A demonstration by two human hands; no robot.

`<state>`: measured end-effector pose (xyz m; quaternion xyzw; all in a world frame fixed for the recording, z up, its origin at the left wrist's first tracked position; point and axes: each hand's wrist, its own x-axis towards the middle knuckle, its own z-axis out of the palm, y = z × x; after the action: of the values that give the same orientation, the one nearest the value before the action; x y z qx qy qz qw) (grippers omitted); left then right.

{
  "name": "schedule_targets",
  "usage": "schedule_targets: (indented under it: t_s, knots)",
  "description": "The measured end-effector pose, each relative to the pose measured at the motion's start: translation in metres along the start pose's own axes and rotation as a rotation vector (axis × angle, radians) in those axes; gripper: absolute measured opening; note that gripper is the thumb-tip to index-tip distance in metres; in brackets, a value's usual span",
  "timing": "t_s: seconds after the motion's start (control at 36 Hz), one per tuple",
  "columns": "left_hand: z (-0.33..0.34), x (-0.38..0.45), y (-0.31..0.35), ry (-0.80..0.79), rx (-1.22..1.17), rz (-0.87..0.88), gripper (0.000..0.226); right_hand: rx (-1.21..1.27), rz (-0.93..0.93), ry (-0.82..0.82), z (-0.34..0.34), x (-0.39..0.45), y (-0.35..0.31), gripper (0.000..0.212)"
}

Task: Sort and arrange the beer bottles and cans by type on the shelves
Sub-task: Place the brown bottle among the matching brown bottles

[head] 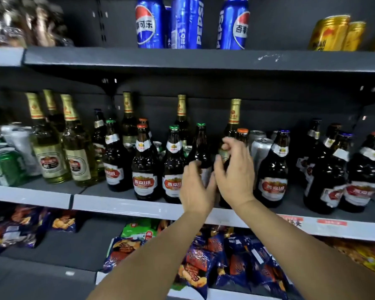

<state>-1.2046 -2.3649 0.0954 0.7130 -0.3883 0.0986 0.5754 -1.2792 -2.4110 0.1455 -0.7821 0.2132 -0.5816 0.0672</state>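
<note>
— Where do the hands sit?

— Both reach to the middle shelf point(139, 205). The left hand point(196, 191) curls round the body of a brown bottle with a green cap point(200, 146), its thumb on the glass; the hand covers the label entirely. The right hand point(234, 172) is at the brown bottle with an orange cap point(242, 135) just beside it, fingers bent and spread. Whether it actually grips that bottle cannot be told, since the palm hides most of the glass.

— And the rest of the beer?

— To the left stand two labelled brown bottles point(145, 165), one orange-capped, one green-capped, at the shelf's front. Further left are pale gold-foiled bottles point(52, 148), then green cans point(4, 165) and silver cans, cut by the picture's edge and blurred. More gold-foiled necks point(235, 111) rise behind the hands, their bodies hidden. Silver cans point(260, 148) peep out behind a blue-capped brown bottle point(274, 169) right of the hands. Far right, a cluster of dark bottles point(342, 169) overlaps, so their count is unclear.

— Other shelves?

— Above, blue Pepsi cans point(149, 22) lose their tops to the frame; gold cans point(338, 33) stand at the right, and something smeared, perhaps wrapped jars, sits top left. Below, snack bags point(204, 263) lie partly behind the forearms.
</note>
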Motion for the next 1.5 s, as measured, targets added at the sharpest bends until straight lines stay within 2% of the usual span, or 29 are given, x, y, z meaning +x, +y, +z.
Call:
schedule_targets:
  t_s: [0.11, 0.19, 0.36, 0.47, 0.56, 0.64, 0.69, 0.78, 0.83, 0.89, 0.97, 1.14, 1.25, 1.28, 1.42, 1.5]
  knots:
    - [-0.034, 0.021, -0.009, 0.154, 0.084, 0.116, 0.033, 0.093, 0.132, -0.151, 0.025, 0.008, -0.027, 0.038]
    - [-0.051, 0.038, -0.010, 0.171, 0.107, 0.181, 0.032, 0.091, 0.187, -0.149, 0.038, 0.020, -0.040, 0.040]
    - [-0.060, 0.075, 0.007, 0.013, 0.096, 0.319, 0.035, -0.180, 0.044, 0.044, 0.022, 0.086, -0.044, 0.036]
    - [-0.046, 0.086, 0.023, -0.123, -0.040, 0.347, 0.033, -0.441, 0.107, 0.060, -0.009, 0.121, -0.024, 0.028]
    - [-0.026, 0.083, 0.027, -0.212, -0.106, 0.312, 0.035, -0.506, 0.258, -0.114, -0.024, 0.124, 0.000, 0.037]
    - [-0.003, 0.075, 0.028, -0.322, -0.125, 0.249, 0.039, -0.535, 0.393, -0.442, -0.026, 0.118, 0.018, 0.054]
    - [0.009, 0.072, 0.029, -0.351, -0.153, 0.191, 0.039, -0.511, 0.432, -0.623, -0.026, 0.113, 0.023, 0.052]
    - [0.020, 0.077, 0.036, -0.285, -0.266, 0.099, 0.039, -0.508, 0.393, -0.760, -0.027, 0.111, 0.026, 0.046]
    - [0.024, 0.087, 0.044, -0.250, -0.316, 0.034, 0.040, -0.486, 0.369, -0.814, -0.029, 0.114, 0.026, 0.046]
    - [0.031, 0.098, 0.052, -0.247, -0.348, -0.018, 0.040, -0.443, 0.367, -0.842, -0.031, 0.117, 0.028, 0.036]
    - [0.051, 0.110, 0.059, -0.299, -0.381, -0.106, 0.043, -0.435, 0.359, -0.809, -0.031, 0.119, 0.032, 0.023]
    - [0.080, 0.120, 0.064, -0.368, -0.376, -0.208, 0.064, -0.466, 0.394, -0.838, -0.032, 0.122, 0.040, 0.045]
    - [0.104, 0.149, 0.053, -0.366, -0.434, -0.282, 0.102, -0.468, 0.387, -0.822, -0.037, 0.122, 0.052, 0.049]
    - [0.112, 0.157, 0.047, -0.375, -0.428, -0.286, 0.098, -0.481, 0.380, -0.816, -0.038, 0.122, 0.055, 0.051]
    - [0.096, 0.146, 0.066, -0.373, -0.262, -0.225, 0.042, -0.512, 0.390, -0.765, -0.036, 0.123, 0.062, 0.049]
    - [0.095, 0.140, 0.069, -0.296, -0.181, -0.164, 0.036, -0.524, 0.393, -0.774, -0.031, 0.124, 0.063, 0.041]
